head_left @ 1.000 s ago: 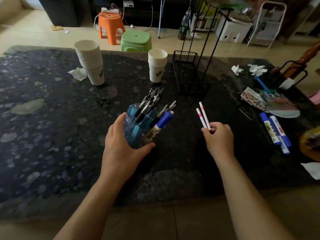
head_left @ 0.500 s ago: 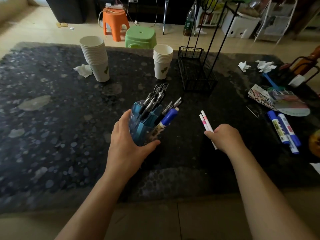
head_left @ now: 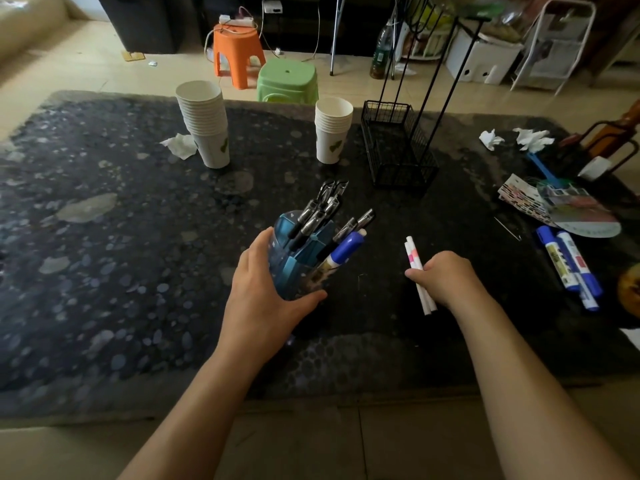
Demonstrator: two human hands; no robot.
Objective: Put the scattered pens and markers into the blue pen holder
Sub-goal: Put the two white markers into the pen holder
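The blue pen holder point(head_left: 294, 258) stands on the dark table point(head_left: 104, 271), tilted away from me and to the right. It holds several black pens point(head_left: 320, 213) and one blue-capped marker point(head_left: 341, 252). My left hand point(head_left: 266, 296) grips the holder from its near side. To its right, my right hand point(head_left: 443, 278) is closed around two thin white pens with pink bands point(head_left: 417, 271), held side by side. Three blue markers point(head_left: 569, 268) lie together on the table at the far right.
Two stacks of paper cups point(head_left: 206, 123) point(head_left: 332, 133) and a black wire basket point(head_left: 398, 147) stand behind the holder. Crumpled tissues point(head_left: 519, 138), a colourful fan point(head_left: 568, 213) and a thin needle-like stick point(head_left: 507, 228) lie at the right. Orange and green stools stand beyond the table.
My right hand has slid forward along the two white pens, so their rear ends now stick out behind it. The left hand has stayed on the holder.
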